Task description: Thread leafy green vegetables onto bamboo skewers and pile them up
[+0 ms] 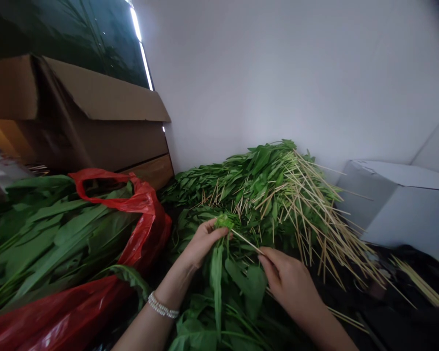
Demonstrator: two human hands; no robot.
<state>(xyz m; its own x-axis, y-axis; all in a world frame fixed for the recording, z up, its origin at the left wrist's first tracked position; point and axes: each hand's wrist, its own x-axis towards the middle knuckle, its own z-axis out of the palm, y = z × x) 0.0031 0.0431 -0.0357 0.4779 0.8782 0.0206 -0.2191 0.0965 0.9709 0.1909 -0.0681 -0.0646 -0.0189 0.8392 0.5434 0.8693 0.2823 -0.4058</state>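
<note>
My left hand point(207, 240), with a beaded bracelet at the wrist, is closed around a folded bunch of green leaves point(224, 222). Between the thumb and fingers of my right hand point(285, 273) is a thin wooden skewer point(247, 240). The skewer's far end meets the bunch in my left hand; whether it has pierced the leaves I cannot tell. Long loose leaves point(217, 287) hang below my left hand and over more leafy stems in front of me. Just beyond both hands lies a big heap of skewered leaves point(256, 170), its bare sticks point(314, 214) pointing right.
At left, a red plastic bag point(142, 234) holds large loose leaves point(58, 234). An open cardboard box point(117, 141) stands behind it. White boxes point(417, 204) are on the right, near a bundle of skewers point(420, 280). A pale wall point(278, 73) closes off the back.
</note>
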